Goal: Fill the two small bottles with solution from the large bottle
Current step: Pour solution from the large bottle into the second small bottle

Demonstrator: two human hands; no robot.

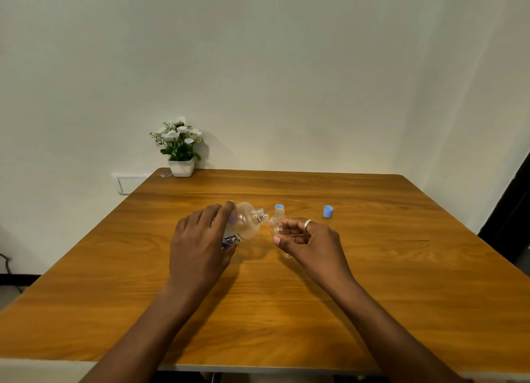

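Observation:
My left hand (200,239) grips the large clear bottle (246,223), which is uncapped and tipped to the right, its threaded mouth pointing at a small bottle. My right hand (307,239), with a ring on one finger, holds a small clear bottle (276,228) tilted left, its mouth just beside the large bottle's mouth. A second small bottle (279,210) with a blue cap stands upright on the table right behind them. A loose blue cap (328,211) lies on the table to the right.
The wooden table (258,311) reaches to a white wall. A white pot of artificial flowers (180,150) stands at the table's back left corner. A dark door edge (510,210) shows at the far right.

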